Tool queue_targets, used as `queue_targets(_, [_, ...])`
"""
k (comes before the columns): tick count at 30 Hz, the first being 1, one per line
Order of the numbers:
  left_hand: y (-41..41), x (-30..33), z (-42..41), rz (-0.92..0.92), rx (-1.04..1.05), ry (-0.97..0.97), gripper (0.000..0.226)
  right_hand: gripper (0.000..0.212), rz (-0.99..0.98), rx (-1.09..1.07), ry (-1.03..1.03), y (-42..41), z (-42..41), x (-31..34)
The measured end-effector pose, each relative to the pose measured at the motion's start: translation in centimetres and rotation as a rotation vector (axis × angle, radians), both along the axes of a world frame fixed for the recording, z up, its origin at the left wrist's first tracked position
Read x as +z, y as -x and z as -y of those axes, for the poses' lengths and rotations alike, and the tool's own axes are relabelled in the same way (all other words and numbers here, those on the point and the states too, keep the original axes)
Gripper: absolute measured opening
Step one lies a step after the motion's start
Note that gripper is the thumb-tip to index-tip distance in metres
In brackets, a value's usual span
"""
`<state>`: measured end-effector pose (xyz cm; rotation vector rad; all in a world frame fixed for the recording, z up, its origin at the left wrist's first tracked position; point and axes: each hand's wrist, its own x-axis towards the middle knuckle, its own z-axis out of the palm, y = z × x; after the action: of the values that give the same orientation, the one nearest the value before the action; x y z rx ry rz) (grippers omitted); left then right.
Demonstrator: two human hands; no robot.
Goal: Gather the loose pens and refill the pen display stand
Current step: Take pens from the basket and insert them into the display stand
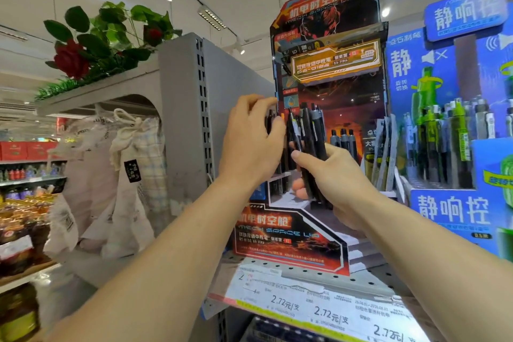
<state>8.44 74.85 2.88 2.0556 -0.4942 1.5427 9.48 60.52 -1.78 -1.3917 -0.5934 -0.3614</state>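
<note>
A shop: price labels [319, 311] reading 2.72元 line the perforated metal shelf [369, 280], printed cardboard pen displays [327, 69] stand on it, and stocked aisles [25, 175] stretch away left.

1. Grey perforated metal shelf [369, 282]; price-label strip [319, 311] along its front edge, "2.72" readable.
2. Red-and-black pen display stand [288, 241] stands directly on the shelf, upright, at the left end.
3. Blue pen display stand [455, 211] just beside it on the right; whether they touch is unclear.
</note>
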Motion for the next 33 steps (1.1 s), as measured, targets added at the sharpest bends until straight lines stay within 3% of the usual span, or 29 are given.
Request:
queue_targets(5, [0.9,-0.3,0.2,0.124,0.021,0.018,0.040,0.004,0.086,0.080,0.089,0.4,-0.7,0.7])
queue_targets(12, [1.2,-0.4,-0.4,0.089,-0.258,0.185,0.021,0.011,0.140,0.133,0.111,0.5,-1.1,1.0])
queue_targets(15, [1.3,-0.7,-0.7,0.204,-0.254,0.281,0.025,0.009,0.077,0.204,0.044,0.5,-1.2,1.2])
queue_targets(19, [1.4,-0.8,-1.1,0.291,-0.356,0.480,0.030,0.010,0.011,0.102,-0.096,-0.4,-0.3,1.4])
queue_targets(24, [0.8,-0.9,-0.9,0.318,-0.238,0.377,0.029,0.010,0.007,-0.022,-0.059,-1.4,0.6,1.5])
queue_targets(30, [0.9,-0.6,-1.0,0.235,-0.265,0.353,0.025,0.005,0.019,-0.054,0.081,-2.2,-0.5,1.0])
queue_targets(33, [0.9,-0.8,-1.0,0.269,-0.280,0.355,0.025,0.030,0.001,-0.060,0.105,-2.6,-0.3,1.0])
